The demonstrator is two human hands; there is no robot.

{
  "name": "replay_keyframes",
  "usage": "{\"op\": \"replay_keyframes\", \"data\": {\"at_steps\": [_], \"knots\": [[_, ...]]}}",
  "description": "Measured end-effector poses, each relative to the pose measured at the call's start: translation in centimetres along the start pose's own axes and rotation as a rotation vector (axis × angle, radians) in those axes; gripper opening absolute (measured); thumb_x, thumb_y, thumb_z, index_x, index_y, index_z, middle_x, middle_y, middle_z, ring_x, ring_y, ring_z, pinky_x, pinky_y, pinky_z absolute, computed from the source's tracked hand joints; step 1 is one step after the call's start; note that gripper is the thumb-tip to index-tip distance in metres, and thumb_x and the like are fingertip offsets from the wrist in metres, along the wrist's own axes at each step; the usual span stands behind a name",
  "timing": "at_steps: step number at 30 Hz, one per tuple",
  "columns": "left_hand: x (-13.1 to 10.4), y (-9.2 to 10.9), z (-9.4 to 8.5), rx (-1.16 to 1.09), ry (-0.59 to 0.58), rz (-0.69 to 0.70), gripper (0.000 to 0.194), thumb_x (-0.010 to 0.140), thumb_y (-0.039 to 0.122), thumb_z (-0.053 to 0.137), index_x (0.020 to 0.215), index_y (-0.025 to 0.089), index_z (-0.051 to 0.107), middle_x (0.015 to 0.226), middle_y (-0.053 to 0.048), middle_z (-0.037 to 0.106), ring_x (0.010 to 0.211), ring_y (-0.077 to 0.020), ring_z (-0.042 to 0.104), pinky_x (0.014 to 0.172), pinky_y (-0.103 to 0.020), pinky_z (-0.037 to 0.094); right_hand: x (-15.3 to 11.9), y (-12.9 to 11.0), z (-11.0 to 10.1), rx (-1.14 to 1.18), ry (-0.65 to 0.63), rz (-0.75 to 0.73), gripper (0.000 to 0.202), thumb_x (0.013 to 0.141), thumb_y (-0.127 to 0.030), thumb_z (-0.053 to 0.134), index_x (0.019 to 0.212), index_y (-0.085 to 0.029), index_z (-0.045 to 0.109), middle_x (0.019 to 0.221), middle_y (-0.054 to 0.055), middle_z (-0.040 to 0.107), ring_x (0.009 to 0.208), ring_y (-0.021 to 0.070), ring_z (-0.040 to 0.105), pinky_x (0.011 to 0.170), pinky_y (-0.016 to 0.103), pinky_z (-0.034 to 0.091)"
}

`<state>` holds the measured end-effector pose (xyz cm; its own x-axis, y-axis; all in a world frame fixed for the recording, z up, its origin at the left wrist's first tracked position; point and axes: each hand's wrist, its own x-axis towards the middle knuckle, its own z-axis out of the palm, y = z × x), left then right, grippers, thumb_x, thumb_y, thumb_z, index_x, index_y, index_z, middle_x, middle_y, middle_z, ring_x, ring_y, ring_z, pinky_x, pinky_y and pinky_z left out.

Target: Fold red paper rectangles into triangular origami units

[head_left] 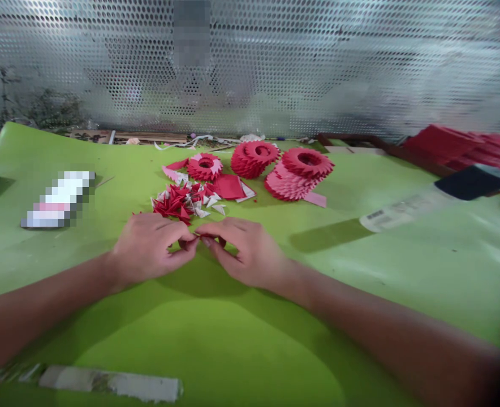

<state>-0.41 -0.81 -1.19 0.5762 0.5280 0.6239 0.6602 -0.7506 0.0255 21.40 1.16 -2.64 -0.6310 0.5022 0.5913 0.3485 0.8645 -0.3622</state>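
My left hand [156,246] and my right hand [244,249] meet at the fingertips above the green table, each closed in a pinch. Between the fingertips is a thin sliver that looks like a small folded paper piece [198,234], mostly hidden by the fingers. Just beyond my hands lies a pile of red and white folded paper triangles [176,200]. Beside it rests a small stack of red paper squares [228,187]. Behind stand a small red and pink paper ring [205,165], a red ring stack [252,159] and a taller pink and red one [296,178].
A blurred-out phone-like object [59,200] lies at the left. On the right is a tube with a dark cap [474,182], near stacked red paper [462,148]. A taped strip [110,381] lies at the front left. Perforated metal [250,68] closes off the back.
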Motion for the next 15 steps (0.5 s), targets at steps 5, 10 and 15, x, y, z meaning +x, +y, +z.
{"op": "replay_keyframes", "data": {"at_steps": [5,10,15], "knots": [[-0.05,-0.04,0.09,-0.006,-0.016,-0.009,0.03,0.095,0.023,0.056,0.068,0.019,0.068,0.053,0.005,0.067,0.044,-0.0084,0.057,0.049,-0.02,0.039,0.01,-0.38,-0.16,-0.191,0.012,-0.061,0.018,0.096,-0.019,0.058,0.108,-0.016,0.073,0.089,0.003,0.08,0.072,0.0151,0.07,0.065,0.026,0.053],[0.0,0.02,0.18,-0.008,-0.014,0.007,0.032,0.096,0.024,0.055,0.066,0.018,0.068,0.053,0.005,0.067,0.043,-0.0082,0.057,0.047,-0.02,0.038,-0.2,-0.43,-0.02,-0.311,0.011,-0.105,0.021,0.098,-0.022,0.057,0.11,-0.016,0.074,0.084,0.002,0.08,0.066,0.0142,0.069,0.061,0.026,0.05],[-0.03,0.17,0.14,0.031,-0.053,0.013,0.032,0.095,0.024,0.055,0.066,0.018,0.067,0.052,0.005,0.065,0.042,-0.0092,0.056,0.048,-0.022,0.036,-0.29,-0.61,-0.14,-0.394,-0.072,-0.109,0.027,0.1,-0.023,0.051,0.11,-0.015,0.074,0.075,0.002,0.078,0.058,0.0134,0.065,0.055,0.026,0.046]]}}
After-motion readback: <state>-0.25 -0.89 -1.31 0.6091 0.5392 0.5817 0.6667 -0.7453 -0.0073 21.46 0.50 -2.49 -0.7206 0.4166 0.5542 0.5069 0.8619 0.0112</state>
